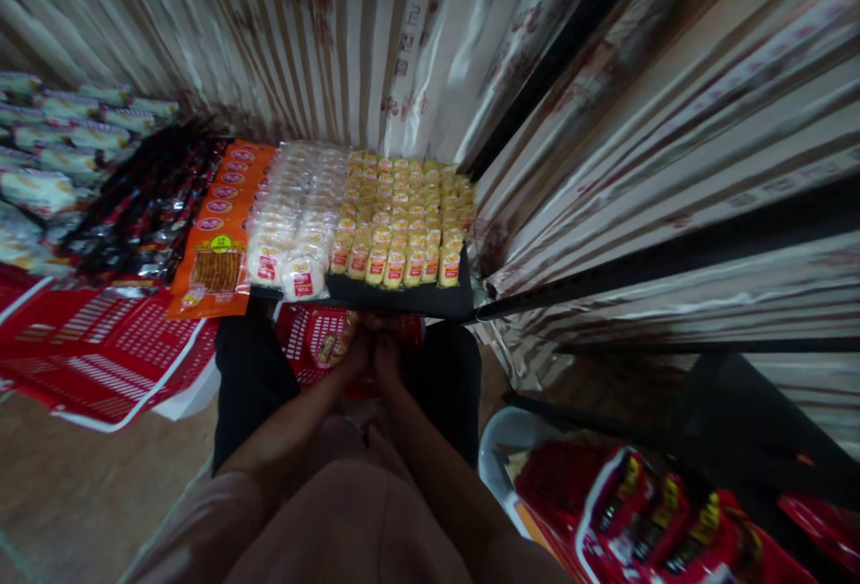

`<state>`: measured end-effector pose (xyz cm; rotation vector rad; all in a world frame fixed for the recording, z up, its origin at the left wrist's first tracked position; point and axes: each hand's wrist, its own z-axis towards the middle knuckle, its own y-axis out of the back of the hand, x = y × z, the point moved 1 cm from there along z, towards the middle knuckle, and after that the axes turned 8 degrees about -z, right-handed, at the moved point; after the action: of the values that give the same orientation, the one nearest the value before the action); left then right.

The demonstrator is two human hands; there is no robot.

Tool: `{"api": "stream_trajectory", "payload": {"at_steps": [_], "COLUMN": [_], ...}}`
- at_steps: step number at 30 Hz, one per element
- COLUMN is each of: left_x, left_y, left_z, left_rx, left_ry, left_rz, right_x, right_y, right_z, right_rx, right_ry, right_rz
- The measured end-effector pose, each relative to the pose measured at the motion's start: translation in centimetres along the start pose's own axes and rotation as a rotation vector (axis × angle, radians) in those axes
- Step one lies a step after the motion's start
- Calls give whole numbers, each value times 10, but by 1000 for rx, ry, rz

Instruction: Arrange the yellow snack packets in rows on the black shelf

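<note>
Both hands reach down between my knees into a red plastic basket (297, 326) under the front edge of the shelf. My left hand (360, 349) is beside small wrapped snacks (327, 348) in the basket. Close to it, nearly touching, is my right hand (385, 353). Shadow and blur hide the fingers of both hands, so whether they grip anything does not show. On the dark shelf (403, 297) above, small yellow wrapped snacks (396, 235) stand in tight rows. To their left lie white round packaged pieces (288, 226) in clear wrap.
Orange snack packets (219, 235), dark shiny packets (148, 217) and white-green packets (54, 154) continue leftward. A larger red basket (100, 351) stands at lower left. At lower right are a pale tub (497, 441) and red bags (645, 512). Striped curtains (302, 38) hang behind a dark frame.
</note>
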<state>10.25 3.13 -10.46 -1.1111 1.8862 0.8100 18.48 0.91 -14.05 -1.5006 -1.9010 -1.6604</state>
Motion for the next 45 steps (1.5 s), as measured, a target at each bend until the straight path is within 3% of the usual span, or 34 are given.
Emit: {"api": "stream_trajectory", "payload": {"at_steps": [7,12,16,24,29,35,41,45], "left_x": [0,-20,-44,-80,-104,-140,-170,-184], "left_y": [29,43,54,66,66,67,59,54], "left_z": [-22,-39,-55,-78,-77,-72,-68,-60], "left_rx": [-63,-131,-137,-57,2,51,137,134], "left_ry": [102,97,88,-23,-39,-95,-321,-387], "left_rz": [-74,-442,-539,-513,-467,-421,-278,-161], "right_x": [28,51,63,68,74,77,91,97], "right_y": [19,47,74,101,112,122,140,150], "right_z": [-2,-9,-18,-32,-38,-33,-31,-27], "right_rx": [88,47,-1,181,147,214,289,308], "right_ry": [98,245,499,790,799,675,637,634], "right_rz": [73,171,-44,-214,-121,218,383,399]}}
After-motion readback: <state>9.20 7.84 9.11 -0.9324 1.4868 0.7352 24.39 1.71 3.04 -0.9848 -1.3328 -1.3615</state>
